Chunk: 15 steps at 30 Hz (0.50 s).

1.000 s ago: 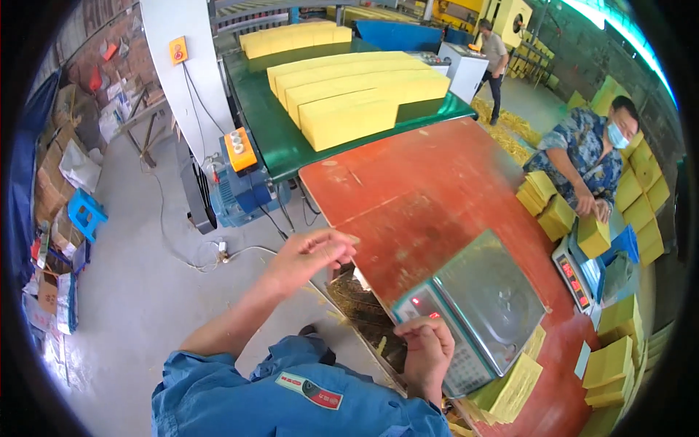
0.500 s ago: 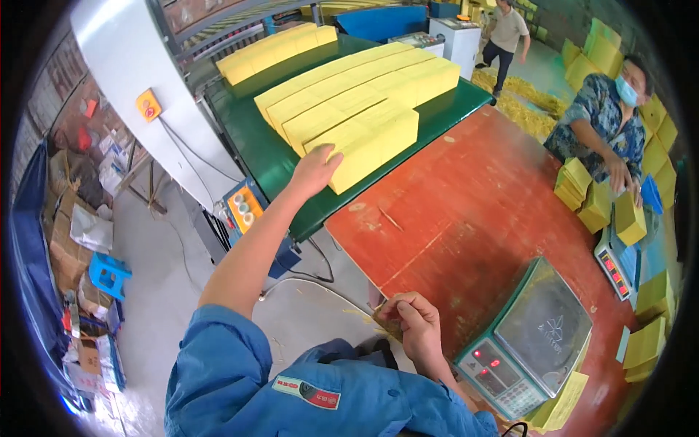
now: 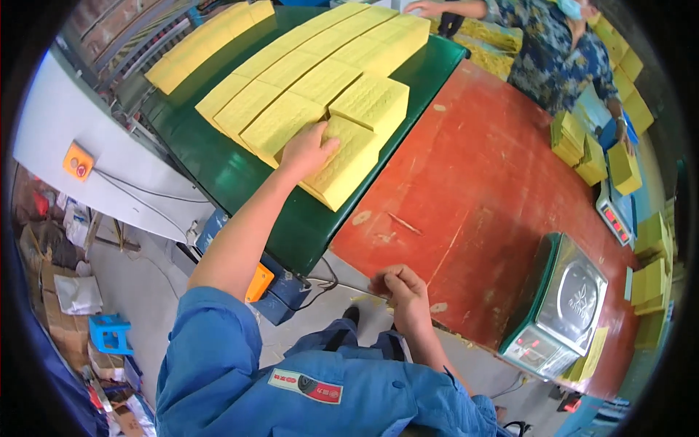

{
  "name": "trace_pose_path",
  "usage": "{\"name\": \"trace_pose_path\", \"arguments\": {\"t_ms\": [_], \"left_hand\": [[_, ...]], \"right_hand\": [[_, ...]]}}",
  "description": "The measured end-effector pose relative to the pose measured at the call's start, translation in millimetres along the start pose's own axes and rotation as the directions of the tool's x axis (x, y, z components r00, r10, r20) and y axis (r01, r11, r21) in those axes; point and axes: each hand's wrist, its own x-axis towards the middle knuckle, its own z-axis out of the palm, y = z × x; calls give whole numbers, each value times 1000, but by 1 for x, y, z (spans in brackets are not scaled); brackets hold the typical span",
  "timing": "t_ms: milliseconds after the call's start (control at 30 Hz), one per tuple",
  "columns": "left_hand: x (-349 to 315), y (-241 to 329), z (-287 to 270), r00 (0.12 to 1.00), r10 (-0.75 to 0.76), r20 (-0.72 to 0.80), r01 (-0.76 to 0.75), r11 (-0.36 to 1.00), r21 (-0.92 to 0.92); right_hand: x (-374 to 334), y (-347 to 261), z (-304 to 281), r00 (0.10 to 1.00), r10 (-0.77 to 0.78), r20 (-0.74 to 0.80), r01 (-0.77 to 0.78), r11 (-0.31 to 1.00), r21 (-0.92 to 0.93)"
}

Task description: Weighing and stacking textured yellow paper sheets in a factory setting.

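On the green belt table [image 3: 295, 237] stand several long rows of yellow paper stacks [image 3: 313, 62]. My left hand [image 3: 307, 151] is closed on the nearest yellow paper stack [image 3: 344, 169], its thumb on top and its other fingers hidden at the left side. That stack sits slightly askew from the stack behind it [image 3: 375, 102], with a narrow dark gap at their corner. My right hand [image 3: 404, 290] hovers by the near left corner of the red table [image 3: 466, 211], fingers curled in. Whatever it may hold is hidden.
A digital scale [image 3: 564, 302] stands on the red table's near right. Beyond it, a co-worker [image 3: 557, 58] reaches one arm over the belt's far end and keeps a hand by paper stacks and another scale [image 3: 614, 215]. An orange switch box [image 3: 78, 162] is fixed to a white panel at left.
The view has shifted. The nearest stack now sits out of line with the one behind, my left hand on it. The co-worker has stretched an arm toward the far belt end.
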Motion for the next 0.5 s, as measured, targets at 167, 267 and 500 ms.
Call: {"name": "trace_pose_path", "arguments": {"t_ms": [167,267,500], "left_hand": [[-47,54,-2,983,141,116,-130,987,-91],[-88,87,-14,948,174,265,-127,974,-185],[-161,129,-19,820,422,387,-214,852,-478]], "right_hand": [[16,21,3,987,-32,-160,35,999,15],[-1,39,-1,978,119,-173,-97,987,132],[-47,93,-29,986,124,-112,-43,836,548]]}}
